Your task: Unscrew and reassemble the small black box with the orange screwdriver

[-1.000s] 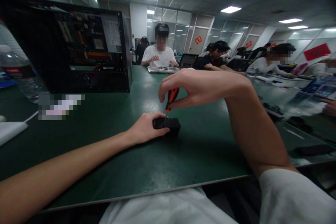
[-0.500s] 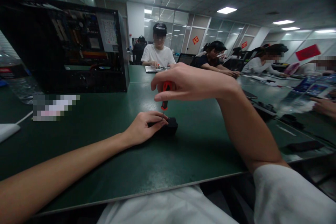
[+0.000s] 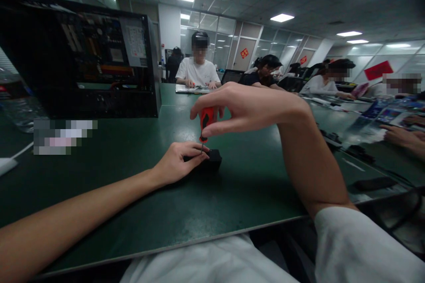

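Observation:
A small black box-shaped block [image 3: 214, 160] rests on the green tabletop. My left hand [image 3: 181, 161] is closed round its left end, thumb in front and fingers behind, hiding that part. Above it, my right hand [image 3: 232, 108] holds a red and black screwdriver [image 3: 206, 121] by the handle, the wrist bent and the palm facing down. The screwdriver stands nearly upright, its thin shaft reaching down between the left thumb and fingers at the block's top. What its tip touches is hidden.
An open black computer case [image 3: 152, 70] stands at the back left, beside a plastic bottle [image 3: 20, 101]. Across the green table [image 3: 139, 221] a person in white [image 3: 197, 73] works. More people, cables and dark parts line the right side.
The screwdriver handle now leans slightly left, and my right fingers have shifted on it, showing more of the handle. The whole view has turned a little. My left hand keeps its hold.

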Demonstrator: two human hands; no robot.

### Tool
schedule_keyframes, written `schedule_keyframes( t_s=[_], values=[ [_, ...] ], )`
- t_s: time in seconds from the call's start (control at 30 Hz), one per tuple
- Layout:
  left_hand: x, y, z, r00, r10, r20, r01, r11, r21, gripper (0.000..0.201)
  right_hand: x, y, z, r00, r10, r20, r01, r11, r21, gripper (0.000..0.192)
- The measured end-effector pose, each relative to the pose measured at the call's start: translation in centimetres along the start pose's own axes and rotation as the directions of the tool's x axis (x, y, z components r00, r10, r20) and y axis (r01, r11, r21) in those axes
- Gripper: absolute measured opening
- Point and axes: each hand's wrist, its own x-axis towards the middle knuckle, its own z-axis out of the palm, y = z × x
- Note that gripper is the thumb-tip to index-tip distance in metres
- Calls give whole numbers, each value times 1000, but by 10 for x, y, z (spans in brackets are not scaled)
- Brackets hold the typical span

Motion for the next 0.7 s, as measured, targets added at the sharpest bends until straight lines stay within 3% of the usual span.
schedule_keyframes(
  t_s=[0.13,0.33,0.47,0.57,0.7],
  values=[
    [0,-2,0,1000,7,-1,-7,1000,15,21,2,-1,3,998,29,-59,-34,996,-79,24],
    [0,-2,0,1000,5,17,-6,1000,18,22,1,-3,0,996,-85,42,84,996,27,13],
    [0,-2,0,1000,11,21,-12,1000,18,22,3,-2,4,999,-21,-34,20,999,-27,27],
    [-1,-4,1,1000,27,11,-28,999,27,22,4,1,8,997,18,-77,-27,993,-114,25],
    [0,-5,2,999,27,23,-29,998,62,21,1,4,6,1000,-23,-5,22,995,-99,11]
  ],
)
